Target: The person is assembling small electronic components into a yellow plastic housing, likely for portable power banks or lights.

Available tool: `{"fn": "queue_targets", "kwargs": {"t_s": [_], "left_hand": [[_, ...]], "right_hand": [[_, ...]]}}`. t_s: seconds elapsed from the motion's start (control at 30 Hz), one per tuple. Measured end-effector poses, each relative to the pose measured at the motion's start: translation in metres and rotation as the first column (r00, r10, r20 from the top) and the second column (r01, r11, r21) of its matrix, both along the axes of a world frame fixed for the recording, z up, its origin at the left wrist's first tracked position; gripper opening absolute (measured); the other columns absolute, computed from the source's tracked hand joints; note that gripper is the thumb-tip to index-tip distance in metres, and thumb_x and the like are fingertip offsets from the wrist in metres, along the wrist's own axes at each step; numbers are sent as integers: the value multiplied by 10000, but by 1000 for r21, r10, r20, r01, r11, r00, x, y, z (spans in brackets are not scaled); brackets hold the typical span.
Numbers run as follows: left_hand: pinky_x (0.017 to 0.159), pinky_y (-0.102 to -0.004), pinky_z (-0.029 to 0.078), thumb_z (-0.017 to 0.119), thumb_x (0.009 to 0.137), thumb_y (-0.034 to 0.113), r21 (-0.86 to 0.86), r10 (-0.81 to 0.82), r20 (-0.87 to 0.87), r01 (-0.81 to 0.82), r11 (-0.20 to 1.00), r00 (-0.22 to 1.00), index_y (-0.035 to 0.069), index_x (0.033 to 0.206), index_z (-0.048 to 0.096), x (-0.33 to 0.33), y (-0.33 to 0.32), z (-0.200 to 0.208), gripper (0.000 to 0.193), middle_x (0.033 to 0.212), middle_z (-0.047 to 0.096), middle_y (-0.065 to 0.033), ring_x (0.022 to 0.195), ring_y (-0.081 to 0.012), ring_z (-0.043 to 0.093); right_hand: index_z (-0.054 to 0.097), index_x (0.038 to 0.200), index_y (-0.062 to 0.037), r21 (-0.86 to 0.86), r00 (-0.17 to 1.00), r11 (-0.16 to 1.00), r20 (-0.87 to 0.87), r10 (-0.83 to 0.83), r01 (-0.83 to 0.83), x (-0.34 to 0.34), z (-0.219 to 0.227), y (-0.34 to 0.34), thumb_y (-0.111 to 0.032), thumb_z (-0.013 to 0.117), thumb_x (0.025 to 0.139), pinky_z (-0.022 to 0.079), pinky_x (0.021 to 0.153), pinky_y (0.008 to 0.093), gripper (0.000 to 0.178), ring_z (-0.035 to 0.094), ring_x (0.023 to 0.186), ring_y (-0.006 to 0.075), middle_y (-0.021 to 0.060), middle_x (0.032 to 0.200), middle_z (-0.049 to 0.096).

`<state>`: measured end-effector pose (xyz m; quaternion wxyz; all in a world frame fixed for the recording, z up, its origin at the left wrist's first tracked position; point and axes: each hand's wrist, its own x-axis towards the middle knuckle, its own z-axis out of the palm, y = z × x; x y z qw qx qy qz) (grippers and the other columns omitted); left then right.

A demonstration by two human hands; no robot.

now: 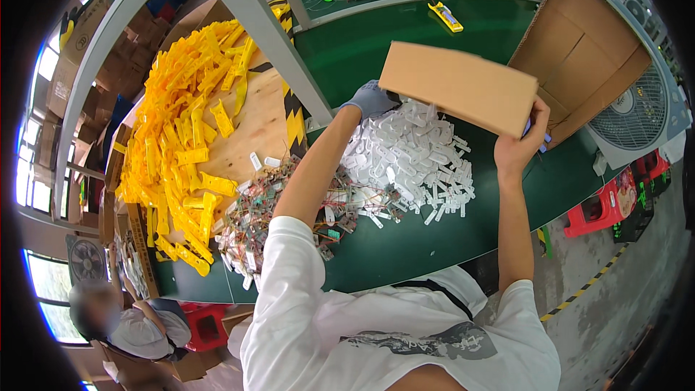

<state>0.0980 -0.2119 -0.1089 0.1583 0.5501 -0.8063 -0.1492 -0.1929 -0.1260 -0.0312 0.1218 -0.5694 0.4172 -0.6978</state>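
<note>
A closed-looking brown cardboard box is held up, tilted, above a heap of small white plastic pieces. My right hand grips its right end, the thumb on the near side and the other fingers mostly hidden behind; something bluish shows by those fingertips. My left hand, in a grey glove, is closed at the box's lower left corner, its fingertips partly hidden. Left of the white heap and under my left arm lies a tangle of small circuit boards with thin wires.
A large pile of yellow plastic shells covers a wooden board at left, beside a grey metal post. An open cardboard carton stands at right by a fan. One yellow piece lies on the green table. Another person sits lower left.
</note>
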Motion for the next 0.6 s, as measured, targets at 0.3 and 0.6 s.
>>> {"fn": "queue_targets", "kwargs": {"t_s": [0.3,0.6], "left_hand": [[833,-402,479,624,824,314,187,80,17,-82,979,997,54,965,669,-6,42,29,299,981,665,-175,928,-350,614],[1001,-352,410,546,919,259,-8,26,-760,-49,999,649,49,1341,445,-18,55,41,482,1291,529,-143,1185,-248,517]], "right_hand": [[527,1088,18,23,994,1000,110,-11,8,-5,10,-12,-33,597,895,419,869,278,211,556,937,153,77,993,594],[577,1110,5,157,855,942,484,188,-297,-16,18,-32,-77,652,848,451,843,274,285,597,954,146,59,1042,644]]}}
